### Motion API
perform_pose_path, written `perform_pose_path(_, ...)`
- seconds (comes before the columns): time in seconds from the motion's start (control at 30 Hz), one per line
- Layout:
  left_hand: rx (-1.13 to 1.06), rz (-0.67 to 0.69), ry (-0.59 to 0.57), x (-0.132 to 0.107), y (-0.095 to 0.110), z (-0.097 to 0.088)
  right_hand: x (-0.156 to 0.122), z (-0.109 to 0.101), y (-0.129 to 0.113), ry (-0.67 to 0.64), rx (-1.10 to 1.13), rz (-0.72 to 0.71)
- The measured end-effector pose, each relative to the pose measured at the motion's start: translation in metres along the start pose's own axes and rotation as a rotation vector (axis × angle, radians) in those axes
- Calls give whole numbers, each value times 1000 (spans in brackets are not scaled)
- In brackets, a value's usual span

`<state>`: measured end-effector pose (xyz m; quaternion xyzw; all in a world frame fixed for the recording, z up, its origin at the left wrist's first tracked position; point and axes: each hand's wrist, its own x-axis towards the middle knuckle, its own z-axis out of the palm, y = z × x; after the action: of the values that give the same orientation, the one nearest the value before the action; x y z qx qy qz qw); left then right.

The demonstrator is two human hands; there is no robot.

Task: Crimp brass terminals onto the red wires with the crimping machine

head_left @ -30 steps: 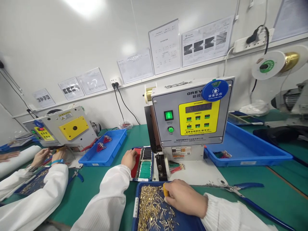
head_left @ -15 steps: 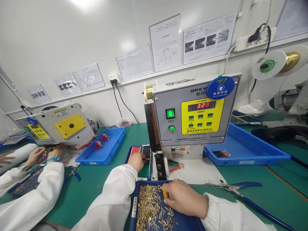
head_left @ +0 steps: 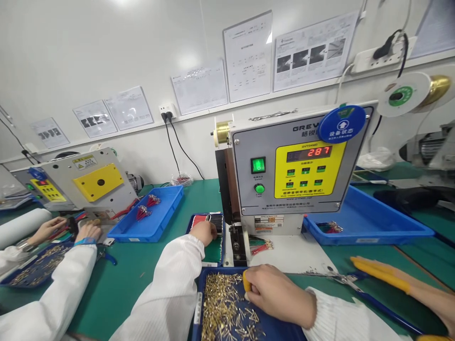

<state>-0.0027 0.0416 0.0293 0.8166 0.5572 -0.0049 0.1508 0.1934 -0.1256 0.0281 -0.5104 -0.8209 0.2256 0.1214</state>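
My left hand (head_left: 203, 232) reaches over a small dark blue tray (head_left: 222, 246) of red, black and green wires (head_left: 213, 254). Its fingers are curled together at the black wires, and whatever they pinch is hidden. My right hand (head_left: 279, 294), with a yellow finger cot (head_left: 246, 281), is closed above the right part of a dark blue tray (head_left: 199, 303). Loose brass-coloured terminals (head_left: 222, 305) fill that tray's left side. Its fingertips face away, so I cannot make out what they hold. Between the hands stands the crimping machine's black press head (head_left: 237, 246).
The grey machine body (head_left: 256, 189) rises ahead, red-green wire pieces (head_left: 262, 245) on its base. Blue bins stand right (head_left: 387, 232) and left (head_left: 167, 208). Pliers (head_left: 380, 298) lie at right beneath another person's yellow-tipped hand (head_left: 401, 279). A co-worker's hands (head_left: 88, 230) work at left.
Another person's hand with yellow finger cots has come in at the right, over the pliers. The machine's display went from 328 to 287. My hands hold nearly the same positions.
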Motion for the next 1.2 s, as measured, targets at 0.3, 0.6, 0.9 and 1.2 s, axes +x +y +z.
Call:
perform_pose_path(0.3, -73, 71, 113, -10, -10, 14, -2, -3, 0, -7, -43, 58)
perform_pose_path(0.6, -77, 100, 149, -10, -13, 17, -1, 4, 3, -41, -10, 22)
perform_pose_path(0.9, -33, 110, 218, -11, -10, 20, 0, -1, 0, 5, -3, 10)
perform_pose_path(1.2, -5, 57, 338, 0, -11, 29, 1, -1, 0, -66, 72, 55)
